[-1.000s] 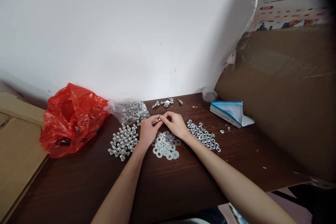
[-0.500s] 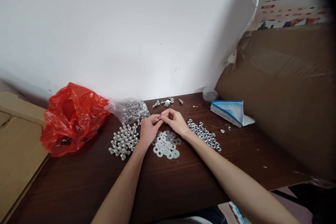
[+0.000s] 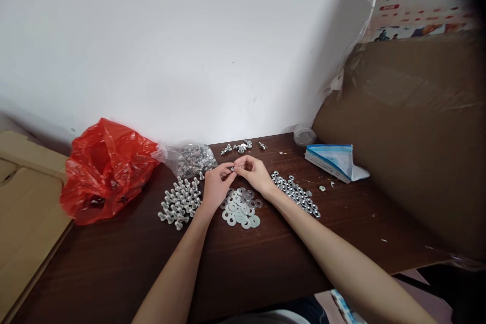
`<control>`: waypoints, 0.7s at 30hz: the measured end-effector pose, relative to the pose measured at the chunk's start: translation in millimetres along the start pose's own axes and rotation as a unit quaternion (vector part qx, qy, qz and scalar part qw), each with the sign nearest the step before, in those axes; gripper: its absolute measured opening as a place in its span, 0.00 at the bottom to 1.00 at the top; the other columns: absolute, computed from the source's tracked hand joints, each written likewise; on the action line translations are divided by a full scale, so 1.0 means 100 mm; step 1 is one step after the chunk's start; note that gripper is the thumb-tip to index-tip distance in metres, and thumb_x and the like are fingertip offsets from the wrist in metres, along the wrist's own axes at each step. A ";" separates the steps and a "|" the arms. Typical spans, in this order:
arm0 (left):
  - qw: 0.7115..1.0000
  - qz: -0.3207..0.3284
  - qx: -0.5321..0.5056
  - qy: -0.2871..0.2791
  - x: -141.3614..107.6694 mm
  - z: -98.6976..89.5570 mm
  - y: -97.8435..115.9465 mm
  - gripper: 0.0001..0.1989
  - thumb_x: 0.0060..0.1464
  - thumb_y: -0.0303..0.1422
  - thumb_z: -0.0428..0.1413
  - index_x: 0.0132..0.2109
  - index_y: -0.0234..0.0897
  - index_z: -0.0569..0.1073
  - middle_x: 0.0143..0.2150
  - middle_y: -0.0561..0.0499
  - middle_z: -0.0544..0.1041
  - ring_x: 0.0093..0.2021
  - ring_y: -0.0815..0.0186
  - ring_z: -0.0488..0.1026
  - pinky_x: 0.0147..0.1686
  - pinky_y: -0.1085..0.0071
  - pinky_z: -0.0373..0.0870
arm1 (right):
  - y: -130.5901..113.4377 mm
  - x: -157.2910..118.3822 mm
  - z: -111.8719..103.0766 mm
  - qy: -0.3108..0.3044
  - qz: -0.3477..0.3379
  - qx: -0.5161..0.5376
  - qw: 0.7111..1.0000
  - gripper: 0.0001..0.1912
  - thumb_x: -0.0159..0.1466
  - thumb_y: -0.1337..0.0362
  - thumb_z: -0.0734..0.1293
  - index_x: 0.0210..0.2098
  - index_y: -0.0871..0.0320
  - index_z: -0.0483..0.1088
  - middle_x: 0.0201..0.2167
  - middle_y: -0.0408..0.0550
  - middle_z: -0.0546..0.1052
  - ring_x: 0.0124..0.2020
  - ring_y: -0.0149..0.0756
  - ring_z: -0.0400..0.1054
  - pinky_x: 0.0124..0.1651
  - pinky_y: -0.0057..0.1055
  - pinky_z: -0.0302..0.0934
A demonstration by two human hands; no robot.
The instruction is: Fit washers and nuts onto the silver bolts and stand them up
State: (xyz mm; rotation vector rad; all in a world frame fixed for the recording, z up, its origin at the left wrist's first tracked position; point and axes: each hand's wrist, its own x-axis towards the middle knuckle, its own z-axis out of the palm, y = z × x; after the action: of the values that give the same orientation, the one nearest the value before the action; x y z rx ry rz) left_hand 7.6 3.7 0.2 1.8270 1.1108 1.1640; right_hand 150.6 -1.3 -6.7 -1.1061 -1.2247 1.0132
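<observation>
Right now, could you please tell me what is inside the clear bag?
Many small metal pieces show through the clear bag; those underneath are covered and cannot be seen.

Makeshift small-parts workspace, whether in home or workshop indeterminable: before you, washers (image 3: 235, 206) lie on a dark wooden table (image 3: 243, 263), with bolts (image 3: 180, 202) at nine o'clock from them, nuts (image 3: 296, 193) at three, brown cardboard (image 3: 410, 111) at two and a scuffed white wall (image 3: 190, 61) at twelve.

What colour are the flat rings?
The flat rings are silvery grey, seen best in the head view.
</observation>
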 end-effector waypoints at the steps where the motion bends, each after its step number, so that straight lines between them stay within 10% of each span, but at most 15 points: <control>1: 1.000 -0.001 0.001 -0.001 0.00 0.00 0.00 0.12 0.48 0.29 0.58 0.41 0.34 0.76 0.26 0.52 0.77 0.27 0.69 0.73 0.32 0.74 0.69 | -0.01 0.00 0.00 -0.001 0.000 0.002 1.000 0.13 0.50 0.59 0.71 0.32 0.58 0.69 0.29 0.45 0.75 0.31 0.33 0.70 0.40 0.33 0.66; 21: 1.000 -0.007 -0.028 0.006 0.00 0.00 0.01 0.10 0.45 0.27 0.59 0.39 0.34 0.76 0.25 0.52 0.77 0.27 0.68 0.74 0.32 0.73 0.70 | -0.02 -0.02 0.00 -0.021 -0.016 -0.016 1.000 0.11 0.52 0.61 0.69 0.33 0.58 0.67 0.30 0.44 0.74 0.31 0.32 0.70 0.39 0.32 0.66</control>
State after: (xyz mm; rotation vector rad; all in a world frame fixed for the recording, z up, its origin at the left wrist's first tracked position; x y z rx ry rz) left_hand 8.1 3.6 1.0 1.7700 1.0852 1.1867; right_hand 150.3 -3.7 -4.7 -1.0914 -1.2917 1.0010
